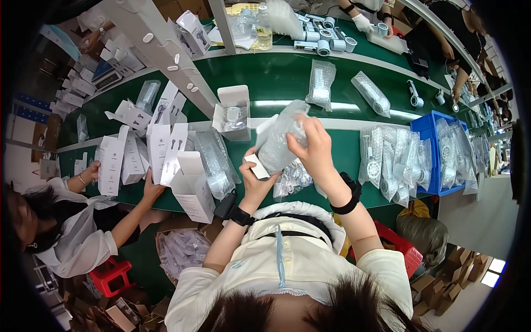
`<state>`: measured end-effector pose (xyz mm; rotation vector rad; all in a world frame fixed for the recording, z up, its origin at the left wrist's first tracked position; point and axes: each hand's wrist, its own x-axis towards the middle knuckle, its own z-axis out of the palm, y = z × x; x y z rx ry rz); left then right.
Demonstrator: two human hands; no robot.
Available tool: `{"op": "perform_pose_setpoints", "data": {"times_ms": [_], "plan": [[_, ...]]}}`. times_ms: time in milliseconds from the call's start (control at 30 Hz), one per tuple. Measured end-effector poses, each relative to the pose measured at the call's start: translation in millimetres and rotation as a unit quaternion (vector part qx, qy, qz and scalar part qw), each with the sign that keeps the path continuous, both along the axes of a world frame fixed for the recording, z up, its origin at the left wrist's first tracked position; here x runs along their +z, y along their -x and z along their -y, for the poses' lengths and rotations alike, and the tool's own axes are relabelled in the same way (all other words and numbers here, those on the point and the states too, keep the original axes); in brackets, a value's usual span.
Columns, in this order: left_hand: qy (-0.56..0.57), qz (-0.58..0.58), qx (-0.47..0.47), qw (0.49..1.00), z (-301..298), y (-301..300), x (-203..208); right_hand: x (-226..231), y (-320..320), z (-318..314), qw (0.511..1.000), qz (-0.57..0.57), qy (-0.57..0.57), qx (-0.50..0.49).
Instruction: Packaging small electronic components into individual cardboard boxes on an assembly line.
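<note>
Head view showed both hands raised over the green tabletop (pixel 343 149), working one bubble-wrap pouch (pixel 279 138) that hung in the air between them, above the front edge of the belt. Right hand (pixel 315 152) gripped the pouch high on its right side, fingers (pixel 301 130) clenched over the top edge. Left hand (pixel 257 174) sat under the pouch's lower left corner, fingers closed on a small white carton flap or card (pixel 257 166); whether it belonged to a box or was a loose insert, I could not tell. My read: the pouch was being mated to that white piece. To do it well, I'd judge the right hand should pinch only the wrap's edge, not squeeze the part inside, and keep the pouch upright so the contents don't slide. Left hand should hold the white piece square to the pouch mouth, not tilted. An open white box (pixel 193 185) stood just left of the left hand, and another open box (pixel 232 110) stood further back on the belt. Loose wrapped parts (pixel 387 160) lay to the right beside a blue bin (pixel 431 130). Co-worker's hand (pixel 152 188) rested on flat white cartons (pixel 138 155) at the left, close enough that elbows could clash; keeping the work centred seemed wise.
</note>
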<state>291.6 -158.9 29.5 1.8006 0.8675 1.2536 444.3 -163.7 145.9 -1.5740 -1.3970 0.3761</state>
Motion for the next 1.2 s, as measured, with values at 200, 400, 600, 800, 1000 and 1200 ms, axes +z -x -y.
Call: {"op": "perform_pose_setpoints", "data": {"times_ms": [200,400,600,800,1000,1200], "plan": [[-0.015,-0.017,0.123,0.992,-2,9,-9,-3,26,-2,0.975,0.219,-0.041,-0.018],[-0.003,-0.062,0.09,0.994,5,12,-4,-47,30,-3,0.944,0.262,-0.009,0.202],[-0.023,-0.053,0.024,0.998,-3,43,-3,-84,-33,-24,0.999,0.009,0.009,0.05],[0.039,-0.183,0.054,0.981,-2,38,65,-169,-41,-44,0.862,0.307,0.366,0.169],[0.045,-0.255,0.051,0.965,-5,40,72,-152,-65,-29,0.9,0.21,0.279,0.26],[0.211,-0.195,0.088,0.954,-21,41,78,-39,-59,4,0.972,-0.075,0.2,0.101]]}}
